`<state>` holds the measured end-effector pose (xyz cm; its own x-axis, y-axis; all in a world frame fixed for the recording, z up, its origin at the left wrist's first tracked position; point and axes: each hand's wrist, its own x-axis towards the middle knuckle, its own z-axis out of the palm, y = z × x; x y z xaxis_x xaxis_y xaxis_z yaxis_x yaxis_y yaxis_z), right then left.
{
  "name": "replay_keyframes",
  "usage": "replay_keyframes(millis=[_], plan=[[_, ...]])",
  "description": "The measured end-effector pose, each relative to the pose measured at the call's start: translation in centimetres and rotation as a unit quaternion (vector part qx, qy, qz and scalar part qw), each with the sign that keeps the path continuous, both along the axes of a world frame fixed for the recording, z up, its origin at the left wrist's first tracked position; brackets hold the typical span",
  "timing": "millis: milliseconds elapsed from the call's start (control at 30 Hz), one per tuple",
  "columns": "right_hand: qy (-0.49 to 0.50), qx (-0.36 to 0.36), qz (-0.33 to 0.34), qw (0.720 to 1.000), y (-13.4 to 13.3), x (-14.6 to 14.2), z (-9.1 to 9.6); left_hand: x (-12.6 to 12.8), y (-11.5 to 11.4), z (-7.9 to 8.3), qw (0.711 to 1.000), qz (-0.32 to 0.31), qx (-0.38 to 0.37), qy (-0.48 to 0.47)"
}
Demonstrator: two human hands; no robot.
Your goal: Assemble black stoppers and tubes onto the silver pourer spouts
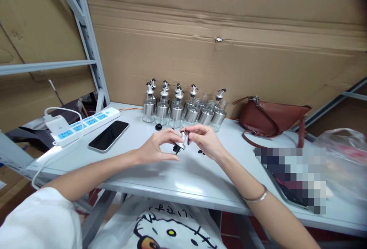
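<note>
Above the middle of the table I hold a silver bottle pourer (179, 146) with a black ribbed stopper, tilted with the stopper down. My left hand (157, 146) grips it from the left, fingers over its top and thumb below. My right hand (207, 140) pinches a small black piece (187, 137) at the pourer's spout end; whether that piece is fixed on is hard to tell. Behind my hands stand several glass bottles (176, 113) with steel sleeves. Some carry similar pourers (164, 91), others have bare necks.
A black round cap (158, 126) and small black bits (201, 152) lie near my hands. To the left are a phone (109, 136) and a power strip (86, 126). A brown handbag (272, 117) and a plastic bag (342, 165) sit right. Cardboard (229, 61) backs the table.
</note>
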<state>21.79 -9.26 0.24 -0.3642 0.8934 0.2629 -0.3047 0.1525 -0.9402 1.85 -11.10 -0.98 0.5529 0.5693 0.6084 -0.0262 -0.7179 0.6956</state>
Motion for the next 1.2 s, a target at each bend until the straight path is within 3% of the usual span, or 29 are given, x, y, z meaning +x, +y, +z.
replay_keyframes(millis=[100, 167, 333, 600, 1200], plan=[[-0.022, 0.012, -0.044, 0.999, 0.3, -0.1, -0.2, 0.4, 0.0, -0.1, 0.99, -0.006, -0.133, -0.036], [-0.049, 0.038, -0.055, 0.997, 0.4, -0.1, -0.4, 0.7, 0.1, -0.2, 0.977, 0.027, -0.2, -0.063], [-0.101, 0.094, -0.076, 0.988, 0.2, -0.2, -0.7, 0.8, 0.6, -0.3, 0.949, 0.083, -0.292, -0.091], [-0.114, 0.144, -0.122, 0.975, 0.0, -0.4, -1.3, 0.7, 0.5, -0.2, 0.964, 0.11, -0.242, -0.031], [-0.186, 0.192, -0.117, 0.957, -0.6, -0.6, -0.9, 0.5, 0.1, -0.1, 0.972, 0.1, -0.212, -0.009]])
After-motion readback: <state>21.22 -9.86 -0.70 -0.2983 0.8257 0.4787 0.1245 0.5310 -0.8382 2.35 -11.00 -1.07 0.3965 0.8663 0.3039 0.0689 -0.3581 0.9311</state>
